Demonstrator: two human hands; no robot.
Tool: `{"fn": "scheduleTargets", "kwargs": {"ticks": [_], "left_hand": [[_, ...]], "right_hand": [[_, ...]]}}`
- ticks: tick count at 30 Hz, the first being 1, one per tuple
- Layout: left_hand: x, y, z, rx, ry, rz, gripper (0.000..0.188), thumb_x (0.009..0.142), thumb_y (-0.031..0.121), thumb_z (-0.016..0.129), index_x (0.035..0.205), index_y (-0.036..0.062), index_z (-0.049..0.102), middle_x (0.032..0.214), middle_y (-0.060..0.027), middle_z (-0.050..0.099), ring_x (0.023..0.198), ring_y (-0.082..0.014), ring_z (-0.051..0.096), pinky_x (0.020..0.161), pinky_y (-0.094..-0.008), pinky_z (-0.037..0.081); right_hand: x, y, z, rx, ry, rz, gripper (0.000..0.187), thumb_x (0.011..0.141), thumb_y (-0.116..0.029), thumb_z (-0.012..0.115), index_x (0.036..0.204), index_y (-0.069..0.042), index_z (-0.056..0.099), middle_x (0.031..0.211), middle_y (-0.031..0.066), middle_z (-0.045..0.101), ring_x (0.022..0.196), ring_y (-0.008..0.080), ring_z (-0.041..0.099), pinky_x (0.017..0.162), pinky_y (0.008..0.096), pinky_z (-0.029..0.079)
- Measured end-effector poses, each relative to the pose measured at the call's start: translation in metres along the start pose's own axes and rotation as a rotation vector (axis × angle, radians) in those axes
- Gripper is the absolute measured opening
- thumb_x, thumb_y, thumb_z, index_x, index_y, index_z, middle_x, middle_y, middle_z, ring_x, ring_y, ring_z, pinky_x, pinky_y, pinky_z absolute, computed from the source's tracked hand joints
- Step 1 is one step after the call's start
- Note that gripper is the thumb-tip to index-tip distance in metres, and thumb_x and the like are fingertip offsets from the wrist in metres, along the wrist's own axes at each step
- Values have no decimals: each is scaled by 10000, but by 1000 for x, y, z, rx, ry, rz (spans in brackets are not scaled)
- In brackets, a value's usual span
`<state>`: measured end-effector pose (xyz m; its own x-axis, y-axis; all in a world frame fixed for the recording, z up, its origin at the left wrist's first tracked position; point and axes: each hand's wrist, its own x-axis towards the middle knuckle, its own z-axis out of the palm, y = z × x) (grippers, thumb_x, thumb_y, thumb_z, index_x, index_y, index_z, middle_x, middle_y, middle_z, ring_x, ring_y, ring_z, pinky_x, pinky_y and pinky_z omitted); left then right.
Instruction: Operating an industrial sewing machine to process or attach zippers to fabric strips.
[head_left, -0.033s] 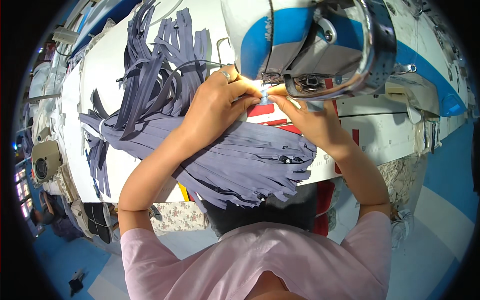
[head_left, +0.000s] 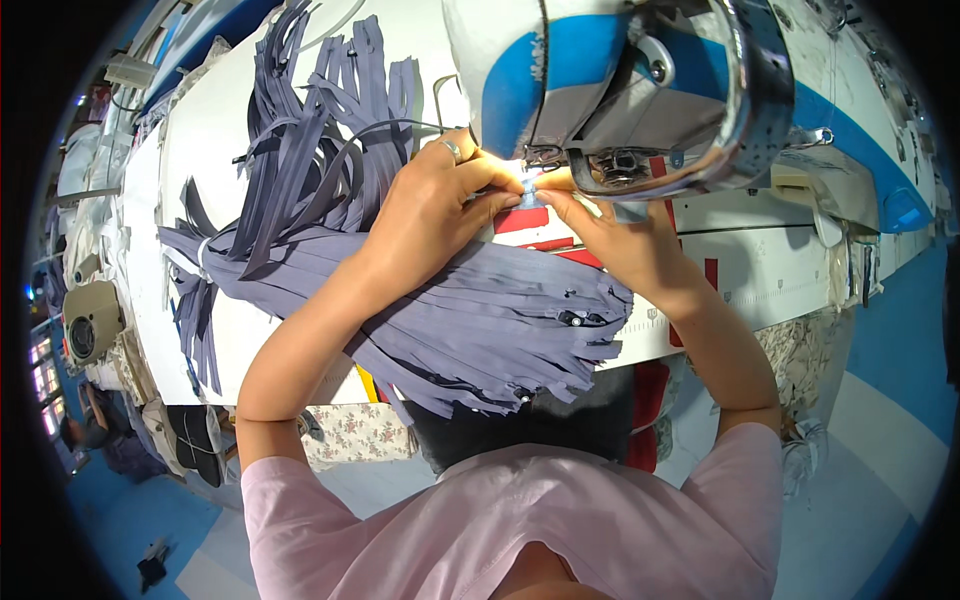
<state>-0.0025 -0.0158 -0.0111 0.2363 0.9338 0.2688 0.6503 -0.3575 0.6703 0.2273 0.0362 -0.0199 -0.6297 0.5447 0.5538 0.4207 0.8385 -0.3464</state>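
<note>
Both hands meet under the head of a white and blue sewing machine (head_left: pixel 590 95), in its bright light. My left hand (head_left: pixel 430 195), with a ring on one finger, pinches the left side of a small blue-grey strip (head_left: pixel 529 194). Its other side is pinched between the thumb and finger of my right hand (head_left: pixel 620 235). Most of the strip is hidden by my fingertips. Below my left wrist a thick bundle of grey-purple zippers (head_left: pixel 480 310) lies across the table, tied near its left end, with dark sliders at the right end.
More loose zippers (head_left: pixel 335 130) are heaped at the far left of the white table (head_left: pixel 205 140). Red tape marks (head_left: pixel 522 220) lie on the machine bed beneath my hands. A curved metal bar (head_left: pixel 755 100) sticks out of the machine above my right hand. Another person (head_left: pixel 105 435) is at far left.
</note>
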Motion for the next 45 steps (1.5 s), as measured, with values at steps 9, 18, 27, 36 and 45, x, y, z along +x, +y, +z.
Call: {"fn": "scheduleTargets", "kwargs": {"ticks": [9,18,27,36,45], "left_hand": [[6,-5,-3,-78,-21,10,167,830,129,805,973,76,738,924,-123,600,869,-312,611,751,-406,503],[7,-6,-6,-77,-17,13,153,826,106,803,961,65,743,905,-119,577,871,-307,606,755,-414,497],[13,-11,-9,-29,-9,86,168,829,88,796,954,3,722,979,-150,631,911,-340,634,779,-407,522],[19,-15,-14,67,18,155,230,847,86,765,1049,-7,708,1090,-184,662,979,-381,635,837,-429,533],[19,-13,-16,63,17,147,248,823,46,740,1067,15,706,1090,-172,663,1023,-378,619,879,-435,523]], "right_hand": [[0,4,5,141,29,34,186,804,-92,829,929,-29,707,885,124,673,802,328,645,704,435,531],[-8,11,5,183,-110,128,175,868,-86,799,1012,-4,741,934,76,766,807,169,732,711,296,576],[-10,11,10,-173,-69,-5,175,881,-119,783,1054,-106,764,945,12,743,875,196,716,778,338,544],[-20,17,12,-234,-195,13,328,968,-222,668,1295,-230,684,1251,44,657,1203,233,610,973,443,472],[-9,23,25,-371,133,-214,210,710,-59,721,919,-70,703,933,82,670,803,307,604,662,409,506]]}}
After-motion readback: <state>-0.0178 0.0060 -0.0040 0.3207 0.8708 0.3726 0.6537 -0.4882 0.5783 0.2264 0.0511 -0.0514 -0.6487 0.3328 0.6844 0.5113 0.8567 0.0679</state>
